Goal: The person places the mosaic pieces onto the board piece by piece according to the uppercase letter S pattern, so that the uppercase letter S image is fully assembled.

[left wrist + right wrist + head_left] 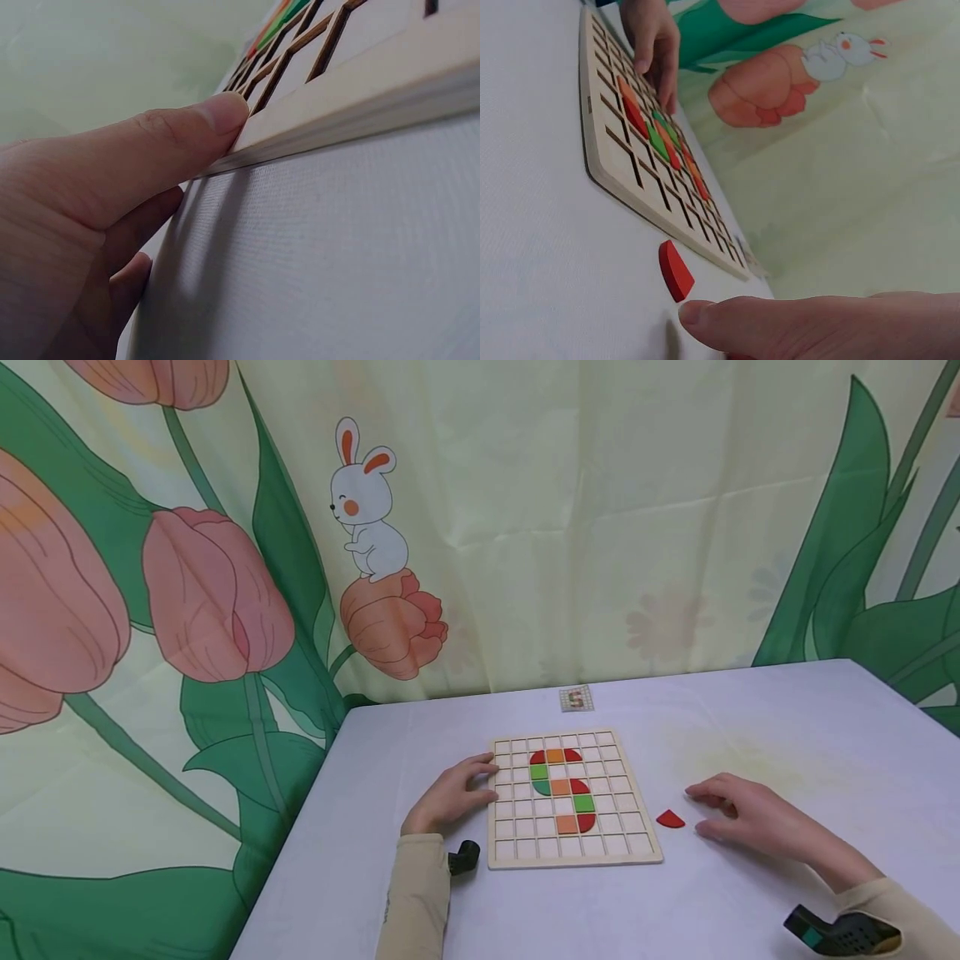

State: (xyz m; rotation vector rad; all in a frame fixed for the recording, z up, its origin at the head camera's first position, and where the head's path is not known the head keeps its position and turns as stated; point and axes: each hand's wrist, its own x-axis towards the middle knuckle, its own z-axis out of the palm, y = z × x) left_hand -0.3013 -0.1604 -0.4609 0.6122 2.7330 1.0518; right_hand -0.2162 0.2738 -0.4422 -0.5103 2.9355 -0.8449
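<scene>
A square wooden grid board [525, 852] lies on the table, with red, orange and green pieces [583, 803] set in several cells in an S-like shape. My left hand [450, 793] is at the board's left edge; in the left wrist view its thumb [225, 112] touches the rim. To the right of the board lies a red quarter-round piece [671, 819], flat on the cloth. Just right of that piece is my right hand [757, 818], fingers loosely bent and thumb apart from them. A sliver of red under the right thumb [727, 322] is too cut off to identify.
A small card [576, 698] with a coloured grid pattern lies behind the board near the table's back edge. White cloth covers the table [750, 718]. A curtain [600, 527] printed with tulips and a rabbit hangs behind it. Each wrist wears a black device [840, 933].
</scene>
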